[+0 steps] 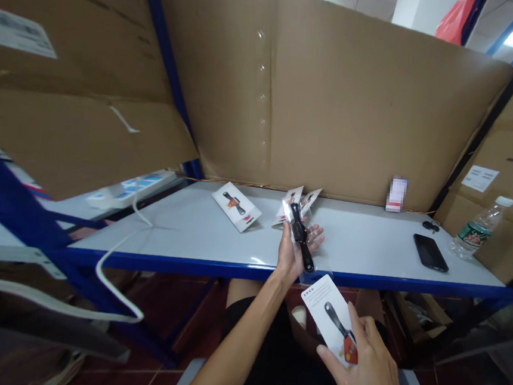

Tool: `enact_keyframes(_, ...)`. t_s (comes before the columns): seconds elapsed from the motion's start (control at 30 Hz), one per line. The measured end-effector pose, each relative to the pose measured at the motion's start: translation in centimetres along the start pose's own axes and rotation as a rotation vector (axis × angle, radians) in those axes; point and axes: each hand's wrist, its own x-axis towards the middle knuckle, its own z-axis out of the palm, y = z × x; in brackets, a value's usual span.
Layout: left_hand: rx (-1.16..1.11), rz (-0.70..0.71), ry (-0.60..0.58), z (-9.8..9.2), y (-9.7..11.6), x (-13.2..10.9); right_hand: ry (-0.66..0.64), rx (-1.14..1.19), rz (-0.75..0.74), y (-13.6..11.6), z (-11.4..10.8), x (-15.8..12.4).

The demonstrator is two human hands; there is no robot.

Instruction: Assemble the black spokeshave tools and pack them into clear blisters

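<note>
My left hand [291, 252] is palm up above the table's front edge, its fingers partly spread. Across it rests a black long-handled tool [301, 238] in a clear plastic bag, held along the thumb side; its exact kind does not show. Lower and to the right, my right hand [367, 367] pinches a white printed card [329, 316] between thumb and fingers. The card bears a picture of a dark-handled tool with a red-orange part. Behind my left hand, similar printed packs [291, 197] lean together. Another printed pack [236, 206] lies tilted to the left.
On the right of the grey tabletop [360, 243] are a black phone [431, 253], a small black item [431, 226] and a water bottle [478, 228]. Cardboard [336, 103] walls the back. A white cable [119, 246] hangs at the left from a power strip [133, 189].
</note>
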Motion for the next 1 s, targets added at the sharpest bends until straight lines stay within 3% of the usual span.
enact_keyframes(0.2, 0.036, 0.038, 0.019, 0.7, 0.0, -0.5, -0.068, -0.179, 0.057, -1.4, -0.3, 0.7)
enact_keyframes(0.5, 0.056, 0.052, 0.020, 0.6, -0.1, -0.4, -0.156, -0.225, 0.156, -3.9, 0.1, 1.3)
enact_keyframes(0.8, 0.031, 0.017, 0.010, -0.2, -0.4, 0.1, -0.099, -0.182, 0.127, -7.3, 1.7, 5.8)
enact_keyframes(0.9, -0.007, 0.002, 0.022, -0.3, -0.3, 0.2, -0.051, -0.175, 0.053, -7.1, 2.4, 5.7)
enact_keyframes(1.0, -0.046, -0.017, 0.033, -0.4, -0.3, 0.4, -0.012, -0.158, -0.024, -4.7, 2.8, 3.8)
